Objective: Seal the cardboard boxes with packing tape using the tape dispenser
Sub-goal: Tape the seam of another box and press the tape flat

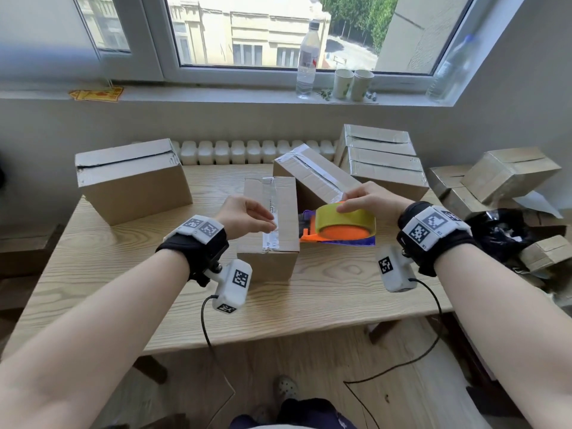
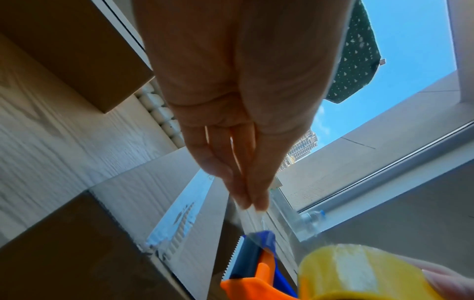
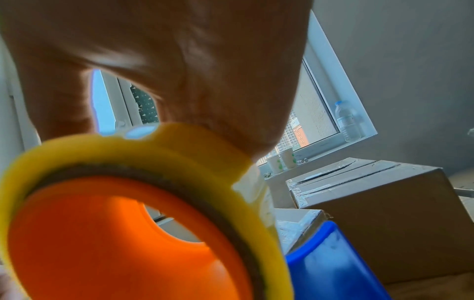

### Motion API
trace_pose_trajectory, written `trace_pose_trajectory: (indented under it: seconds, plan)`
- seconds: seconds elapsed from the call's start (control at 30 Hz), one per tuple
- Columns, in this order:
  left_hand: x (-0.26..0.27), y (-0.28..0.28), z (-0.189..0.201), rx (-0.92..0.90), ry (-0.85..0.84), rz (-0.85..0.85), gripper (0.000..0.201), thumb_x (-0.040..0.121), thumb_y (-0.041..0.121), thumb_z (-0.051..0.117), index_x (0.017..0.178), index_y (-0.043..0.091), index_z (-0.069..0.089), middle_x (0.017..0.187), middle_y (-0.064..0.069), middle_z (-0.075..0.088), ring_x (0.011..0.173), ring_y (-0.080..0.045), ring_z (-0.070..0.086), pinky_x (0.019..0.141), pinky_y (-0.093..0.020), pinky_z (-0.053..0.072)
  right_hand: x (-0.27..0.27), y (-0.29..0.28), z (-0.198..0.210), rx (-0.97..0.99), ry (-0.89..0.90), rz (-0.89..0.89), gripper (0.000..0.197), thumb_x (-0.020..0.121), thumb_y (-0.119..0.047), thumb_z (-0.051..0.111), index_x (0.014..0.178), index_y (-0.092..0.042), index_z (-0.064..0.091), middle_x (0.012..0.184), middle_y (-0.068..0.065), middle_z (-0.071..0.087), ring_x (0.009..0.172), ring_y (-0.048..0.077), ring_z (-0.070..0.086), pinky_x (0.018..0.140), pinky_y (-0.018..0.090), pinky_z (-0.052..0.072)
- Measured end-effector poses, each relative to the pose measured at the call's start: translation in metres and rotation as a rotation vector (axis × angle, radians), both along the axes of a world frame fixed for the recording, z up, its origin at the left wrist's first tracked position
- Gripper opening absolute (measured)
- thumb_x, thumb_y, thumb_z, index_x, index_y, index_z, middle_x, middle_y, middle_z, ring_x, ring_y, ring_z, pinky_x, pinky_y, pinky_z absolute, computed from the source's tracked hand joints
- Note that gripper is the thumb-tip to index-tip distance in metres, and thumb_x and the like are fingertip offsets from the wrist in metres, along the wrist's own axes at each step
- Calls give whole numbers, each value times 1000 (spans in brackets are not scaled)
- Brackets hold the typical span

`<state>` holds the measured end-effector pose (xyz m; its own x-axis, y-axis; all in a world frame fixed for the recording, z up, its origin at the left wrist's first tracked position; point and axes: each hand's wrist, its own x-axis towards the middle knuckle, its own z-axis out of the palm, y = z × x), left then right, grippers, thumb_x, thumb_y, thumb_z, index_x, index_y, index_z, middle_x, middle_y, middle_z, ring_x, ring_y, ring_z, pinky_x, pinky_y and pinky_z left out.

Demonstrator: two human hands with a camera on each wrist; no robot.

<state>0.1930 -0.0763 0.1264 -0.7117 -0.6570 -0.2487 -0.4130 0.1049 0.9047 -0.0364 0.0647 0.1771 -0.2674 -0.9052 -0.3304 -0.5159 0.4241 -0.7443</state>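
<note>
A small cardboard box (image 1: 286, 209) stands mid-table with a clear tape strip (image 1: 268, 193) along its top seam. My left hand (image 1: 272, 226) hovers over it and pinches the free end of the clear tape (image 2: 252, 211), which runs back to the toothed blade (image 2: 239, 249) of the tape dispenser (image 1: 309, 235). The dispenser is orange and blue and sits just right of the box. My right hand (image 1: 343, 208) grips its yellow tape roll (image 1: 346, 219) (image 3: 143, 160) from above; the orange hub (image 3: 102, 233) and blue handle (image 3: 330, 263) show below.
A taped box (image 1: 312, 174) leans behind the small one. A large box (image 1: 133, 181) stands at back left, stacked boxes (image 1: 383, 162) at back right, more boxes (image 1: 507, 171) and a black bag (image 1: 498, 230) beyond the table's right edge. A bottle (image 1: 306, 57) and cups (image 1: 353, 83) stand on the sill.
</note>
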Motion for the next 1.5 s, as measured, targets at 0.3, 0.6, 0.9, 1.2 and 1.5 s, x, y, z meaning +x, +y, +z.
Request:
trace_pose_trajectory:
  seconds: [0.3, 0.6, 0.9, 1.2, 1.5]
  plan:
    - [21, -10, -12, 24, -117, 9, 20, 70, 2, 79, 87, 5, 69, 82, -6, 73, 72, -9, 68, 60, -17, 49, -9, 12, -30, 204, 211, -62, 56, 72, -55, 74, 53, -16, 38, 54, -1, 29, 53, 14, 30, 52, 27, 23]
    - [39, -23, -37, 50, -227, 40, 24, 68, 0, 80, 85, 6, 64, 78, -5, 73, 69, -12, 68, 53, -15, 45, 3, 4, -76, 376, 337, -99, 61, 68, -67, 69, 53, -15, 41, 58, 6, 40, 56, 19, 40, 53, 28, 31]
    - [46, -39, -52, -16, -292, 150, 43, 60, 6, 86, 87, 13, 54, 97, -3, 64, 85, -14, 63, 64, -27, 53, 10, -15, -97, 408, 343, -62, 58, 68, -68, 69, 64, -11, 57, 64, 6, 55, 62, 19, 52, 57, 29, 38]
    - [44, -48, -60, 64, -309, 172, 50, 59, 5, 87, 92, 13, 51, 101, -5, 65, 89, -19, 64, 67, -30, 55, 7, -24, -106, 411, 353, -61, 61, 66, -67, 70, 50, -16, 42, 56, 2, 48, 55, 18, 47, 56, 28, 36]
    - [40, -51, -68, 98, -344, 147, 41, 63, 1, 84, 88, 8, 52, 93, -13, 65, 70, -16, 65, 57, -25, 52, 9, -25, -117, 412, 341, -76, 65, 66, -68, 70, 47, -17, 35, 51, 0, 44, 55, 19, 46, 56, 30, 36]
